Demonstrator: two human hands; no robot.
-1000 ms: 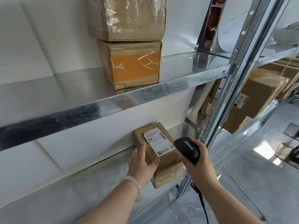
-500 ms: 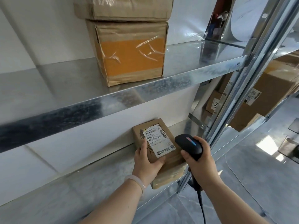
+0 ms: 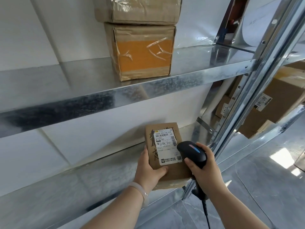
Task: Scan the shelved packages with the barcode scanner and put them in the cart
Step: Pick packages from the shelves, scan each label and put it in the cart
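Scanner (image 3: 192, 153) shifted over label (image 3: 165, 146), gripped by right hand (image 3: 206, 170) fingers (image 3: 189, 162); left hand (image 3: 148, 170) fingers clasp package (image 3: 175, 171).

Small brown cardboard parcel (image 3: 178, 171) lies on the lower shelf (image 3: 82, 187), white shipping label (image 3: 165, 146) up; black corded barcode scanner (image 3: 193, 153) sits over the label's right edge

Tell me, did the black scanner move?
Yes. The scanner has shifted left, away from the metal shelf post, and now overlaps the label on the package.
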